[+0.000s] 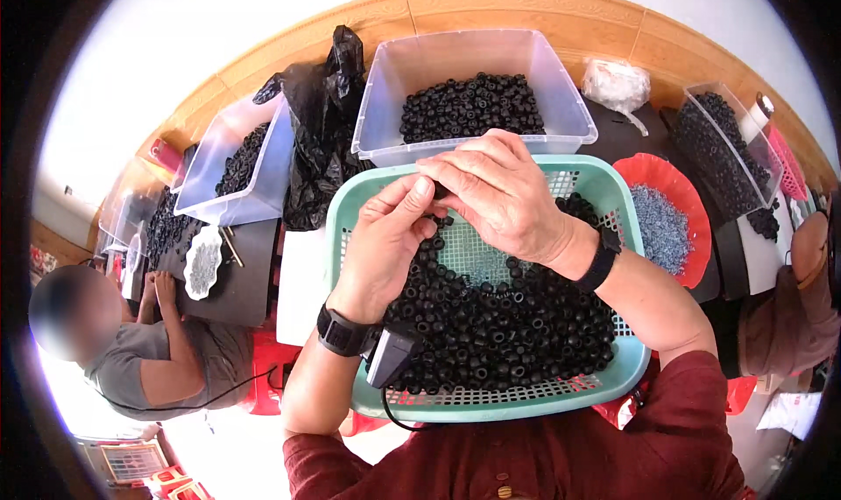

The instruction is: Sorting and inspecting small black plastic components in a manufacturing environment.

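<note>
My left hand (pixel 388 233) and my right hand (pixel 501 193) meet above the far side of a green plastic basket (pixel 639 360). Their fingertips are closed together on a small black part (pixel 440 190), mostly hidden by the fingers. Below them, the basket holds a large heap of black ring-shaped parts (pixel 504 334), with its mesh floor showing through near the middle. To the right, a red scalloped bowl (pixel 698 264) contains many small grey-blue pieces (pixel 661 227).
Beyond the basket stands a clear bin (pixel 383 137) of black parts, with a black plastic bag (pixel 317 150) beside it. Further bins of parts stand at left (pixel 265 180) and right (pixel 764 189). A co-worker (pixel 180 351) sits left; another person's arm (pixel 806 246) shows right.
</note>
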`<state>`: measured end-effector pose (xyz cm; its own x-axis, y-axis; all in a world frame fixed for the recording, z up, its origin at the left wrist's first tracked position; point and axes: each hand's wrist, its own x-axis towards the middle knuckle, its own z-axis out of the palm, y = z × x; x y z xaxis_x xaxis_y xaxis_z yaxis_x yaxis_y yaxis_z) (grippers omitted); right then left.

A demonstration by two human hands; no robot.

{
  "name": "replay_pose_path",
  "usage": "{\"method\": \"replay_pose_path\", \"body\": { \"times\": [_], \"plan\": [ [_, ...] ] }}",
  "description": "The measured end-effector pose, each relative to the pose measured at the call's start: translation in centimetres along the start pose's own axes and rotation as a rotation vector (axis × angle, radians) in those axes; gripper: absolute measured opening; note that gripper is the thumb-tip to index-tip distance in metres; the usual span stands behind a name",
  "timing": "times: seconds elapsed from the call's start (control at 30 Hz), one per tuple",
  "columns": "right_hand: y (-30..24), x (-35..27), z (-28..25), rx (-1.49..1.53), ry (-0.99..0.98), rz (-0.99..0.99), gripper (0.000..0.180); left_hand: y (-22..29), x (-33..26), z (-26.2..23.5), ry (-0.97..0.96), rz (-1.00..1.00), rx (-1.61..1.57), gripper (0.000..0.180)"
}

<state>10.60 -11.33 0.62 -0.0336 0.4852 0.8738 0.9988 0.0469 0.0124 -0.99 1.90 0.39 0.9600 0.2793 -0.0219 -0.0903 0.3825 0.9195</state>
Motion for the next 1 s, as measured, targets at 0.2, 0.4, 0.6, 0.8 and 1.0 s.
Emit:
{"method": "replay_pose_path", "body": {
  "times": [0.2,0.4,0.6,0.8,1.0],
  "plan": [
    [-0.1,0.0,0.0,-0.009,0.002,-0.026,0.039,0.1,0.1,-0.6,-0.096,-0.086,-0.256,0.021],
    [-0.3,0.2,-0.3,-0.026,0.013,-0.022,0.039,0.4,0.0,-0.5,-0.078,-0.098,-0.256,0.018],
    [-0.5,0.2,-0.5,0.200,0.005,0.108,0.041,0.4,-0.1,-0.5,-0.130,-0.113,-0.341,0.021],
    [0.1,0.3,-0.8,0.304,-0.043,0.184,0.035,0.8,0.0,0.2,-0.144,-0.121,-0.304,0.026],
    [0.9,0.3,-1.2,0.356,-0.156,0.191,0.030,0.5,0.1,-0.1,-0.123,-0.177,-0.309,0.026]
  ]
}}
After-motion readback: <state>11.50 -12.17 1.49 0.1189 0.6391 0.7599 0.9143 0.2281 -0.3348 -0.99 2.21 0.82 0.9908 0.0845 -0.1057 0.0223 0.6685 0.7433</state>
